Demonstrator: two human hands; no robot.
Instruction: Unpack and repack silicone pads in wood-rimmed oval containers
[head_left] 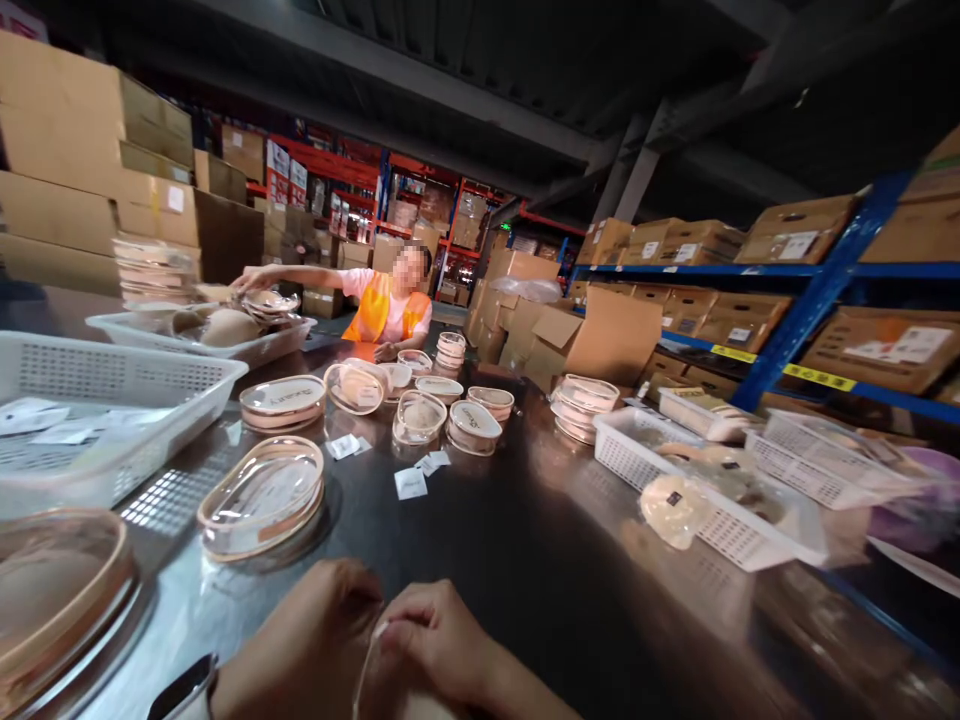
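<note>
At the bottom middle, my left hand (319, 620) and my right hand (442, 635) are close together, their fingers pinched on a beige item with a thin pale edge (390, 695). Most of that item is cut off by the frame, so its kind is unclear. Just beyond my left hand lies an oval case with a clear lid and beige rim (262, 490). A larger-looking similar case (56, 590) stands at the near left, with something beige inside. Small white packets (411, 484) lie on the dark table (525, 560).
More oval cases (474, 425) stand mid-table, with a stack (585, 405) to their right. White baskets (180, 420) line the left; another basket (735, 535) holds beige pieces at right. Across the table a person in an orange vest (382, 305) reaches into a filled basket (262, 345).
</note>
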